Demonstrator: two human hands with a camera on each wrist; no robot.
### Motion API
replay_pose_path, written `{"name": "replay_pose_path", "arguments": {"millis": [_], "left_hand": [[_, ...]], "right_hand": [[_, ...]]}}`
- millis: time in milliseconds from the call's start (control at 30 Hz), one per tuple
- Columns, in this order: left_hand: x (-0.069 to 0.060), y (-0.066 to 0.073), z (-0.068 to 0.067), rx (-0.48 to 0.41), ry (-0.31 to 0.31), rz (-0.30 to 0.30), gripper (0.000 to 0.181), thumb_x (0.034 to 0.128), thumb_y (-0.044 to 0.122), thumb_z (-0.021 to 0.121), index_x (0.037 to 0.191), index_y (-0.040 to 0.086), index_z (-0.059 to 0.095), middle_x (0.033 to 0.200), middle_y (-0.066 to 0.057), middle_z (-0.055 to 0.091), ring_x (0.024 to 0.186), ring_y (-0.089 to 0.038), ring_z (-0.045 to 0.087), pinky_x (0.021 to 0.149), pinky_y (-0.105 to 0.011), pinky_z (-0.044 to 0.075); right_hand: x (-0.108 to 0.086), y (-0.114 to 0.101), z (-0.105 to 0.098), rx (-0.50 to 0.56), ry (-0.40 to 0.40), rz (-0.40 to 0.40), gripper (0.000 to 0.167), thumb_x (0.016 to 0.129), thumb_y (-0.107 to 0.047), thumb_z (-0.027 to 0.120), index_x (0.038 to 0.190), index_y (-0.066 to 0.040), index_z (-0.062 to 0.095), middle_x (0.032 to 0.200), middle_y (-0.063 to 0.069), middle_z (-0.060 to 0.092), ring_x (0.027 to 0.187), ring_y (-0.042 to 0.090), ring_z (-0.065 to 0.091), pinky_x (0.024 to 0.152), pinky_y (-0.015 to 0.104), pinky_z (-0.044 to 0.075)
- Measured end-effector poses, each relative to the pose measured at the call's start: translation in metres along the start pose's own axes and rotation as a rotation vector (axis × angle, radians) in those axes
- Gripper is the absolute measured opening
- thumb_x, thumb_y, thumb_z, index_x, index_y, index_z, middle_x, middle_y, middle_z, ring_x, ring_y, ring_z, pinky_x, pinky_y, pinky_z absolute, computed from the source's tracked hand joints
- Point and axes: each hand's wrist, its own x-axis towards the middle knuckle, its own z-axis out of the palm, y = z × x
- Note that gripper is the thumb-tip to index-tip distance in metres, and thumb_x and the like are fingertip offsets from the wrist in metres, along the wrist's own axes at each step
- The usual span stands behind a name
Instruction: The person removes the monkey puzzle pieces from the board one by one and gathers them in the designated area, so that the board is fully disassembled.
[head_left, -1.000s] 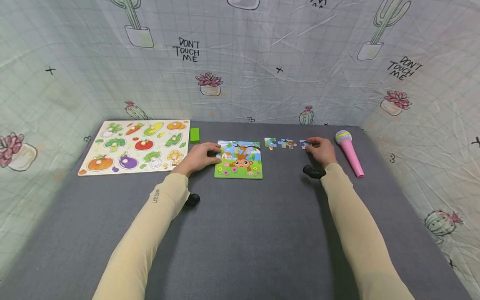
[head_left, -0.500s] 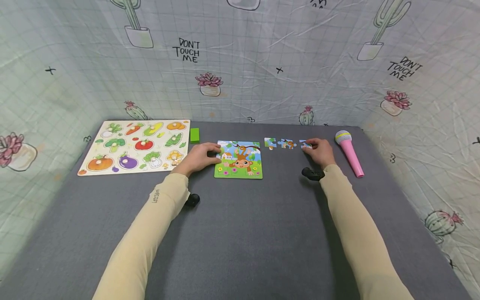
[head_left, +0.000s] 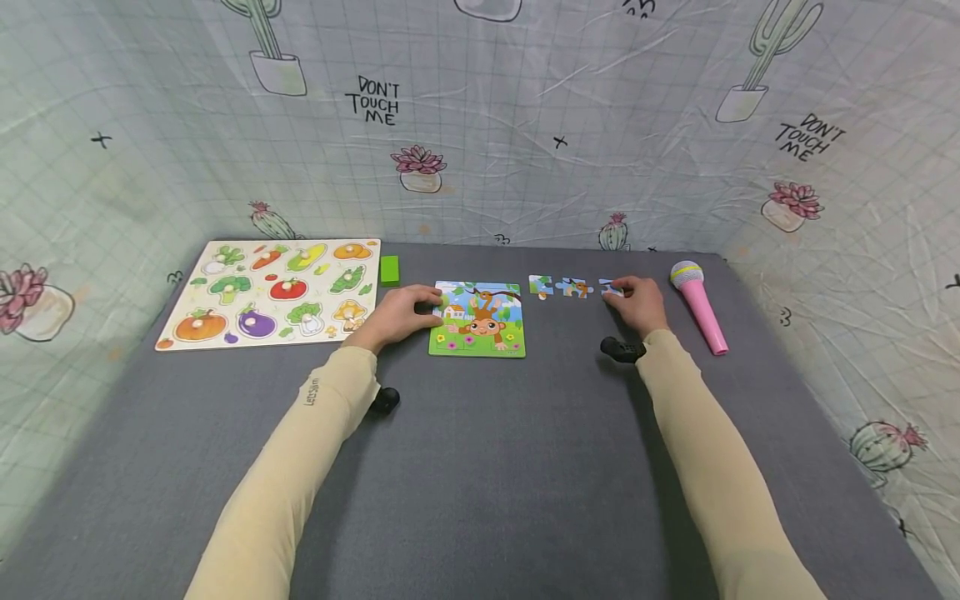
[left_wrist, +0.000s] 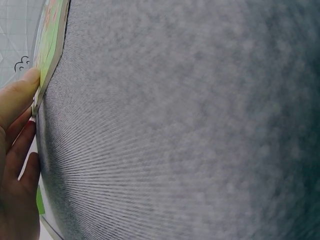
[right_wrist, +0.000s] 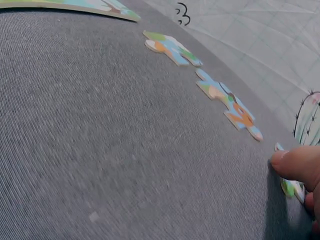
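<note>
On the grey table lies a square jigsaw puzzle with a monkey picture. My left hand rests at its left edge, and in the left wrist view the thumb touches its face while the other fingers lie along the edge. To the right, a row of loose pieces holds a corner piece, a middle piece and a third puzzle piece. My right hand pinches that third piece at the table between thumb and fingers, covering part of it.
A vegetable peg board lies at the left back, with a small green block beside it. A pink toy microphone lies right of my right hand. Printed cloth stands behind the table.
My right hand has shifted slightly to the left, its thumb now reaching over the third piece. The left hand, the jigsaw and the other pieces stay as they were.
</note>
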Motion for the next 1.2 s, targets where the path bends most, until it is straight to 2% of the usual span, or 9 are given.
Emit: {"name": "replay_pose_path", "arguments": {"millis": [67,167,233,300,533,700,867,967,1200], "left_hand": [[0.0,0.0,0.0,-0.003,-0.002,0.001,0.043,0.0919,0.026,0.071,0.129,0.005,0.064,0.145,-0.008,0.05,0.139,-0.029,0.038,0.116,-0.045,0.029],[-0.001,0.0,-0.001,-0.008,0.0,0.008,0.043,0.0919,0.025,0.071,0.129,0.004,0.064,0.146,-0.008,0.049,0.139,-0.029,0.038,0.116,-0.045,0.029],[-0.002,0.0,-0.001,-0.009,0.002,0.017,0.043,0.0918,0.025,0.071,0.128,0.004,0.064,0.145,-0.009,0.05,0.139,-0.029,0.038,0.116,-0.045,0.03],[-0.002,0.0,-0.001,-0.01,0.005,0.023,0.043,0.0917,0.024,0.071,0.128,0.003,0.064,0.145,-0.009,0.05,0.139,-0.029,0.039,0.116,-0.045,0.03],[-0.002,-0.002,-0.001,-0.003,0.01,0.044,0.042,0.0918,0.023,0.071,0.128,0.004,0.065,0.144,-0.009,0.051,0.138,-0.03,0.04,0.115,-0.045,0.031],[-0.001,-0.004,-0.001,0.0,0.009,0.05,0.041,0.0917,0.023,0.071,0.128,0.003,0.065,0.143,-0.01,0.051,0.137,-0.03,0.04,0.115,-0.045,0.031],[-0.001,-0.004,-0.001,-0.002,0.006,0.046,0.041,0.0917,0.024,0.071,0.127,0.004,0.065,0.143,-0.009,0.052,0.137,-0.029,0.04,0.115,-0.045,0.031],[-0.001,-0.003,-0.001,-0.004,0.005,0.044,0.041,0.0918,0.024,0.071,0.127,0.004,0.065,0.143,-0.009,0.052,0.137,-0.029,0.041,0.114,-0.045,0.032],[-0.002,-0.001,-0.002,-0.007,0.003,0.036,0.042,0.0919,0.024,0.071,0.127,0.003,0.065,0.143,-0.01,0.052,0.136,-0.03,0.041,0.114,-0.045,0.032]], "right_hand": [[0.0,-0.003,0.001,-0.007,0.022,-0.011,0.037,0.093,-0.016,0.066,0.12,0.009,0.064,0.112,0.027,0.062,0.1,0.038,0.053,0.088,0.05,0.044],[0.0,-0.011,0.005,-0.002,0.038,-0.015,0.036,0.093,-0.017,0.065,0.12,0.007,0.065,0.119,0.028,0.06,0.113,0.041,0.05,0.099,0.052,0.04],[0.001,-0.02,0.008,0.004,0.031,-0.014,0.036,0.094,-0.017,0.063,0.121,0.006,0.064,0.126,0.028,0.056,0.123,0.042,0.044,0.105,0.053,0.036],[0.001,-0.031,0.013,0.011,0.011,-0.019,0.035,0.095,-0.017,0.061,0.123,0.004,0.064,0.129,0.027,0.052,0.126,0.041,0.041,0.105,0.053,0.035],[-0.008,-0.089,0.036,0.08,-0.124,-0.07,0.033,0.098,-0.02,0.058,0.126,-0.004,0.063,0.131,0.02,0.048,0.108,0.034,0.05,0.083,0.049,0.047],[-0.02,-0.128,0.059,0.18,-0.281,-0.107,0.034,0.099,-0.025,0.059,0.128,-0.008,0.062,0.13,0.012,0.054,0.112,0.029,0.054,0.084,0.044,0.05],[-0.034,-0.158,0.084,0.257,-0.416,-0.114,0.034,0.099,-0.028,0.06,0.129,-0.011,0.061,0.125,0.007,0.06,0.111,0.024,0.056,0.09,0.041,0.05],[-0.039,-0.169,0.096,0.263,-0.452,-0.126,0.035,0.099,-0.029,0.059,0.129,-0.011,0.061,0.123,0.006,0.061,0.111,0.023,0.057,0.092,0.04,0.05],[-0.039,-0.175,0.117,0.244,-0.444,-0.139,0.034,0.098,-0.028,0.062,0.127,-0.01,0.063,0.115,0.005,0.065,0.105,0.019,0.06,0.088,0.036,0.051]]}}
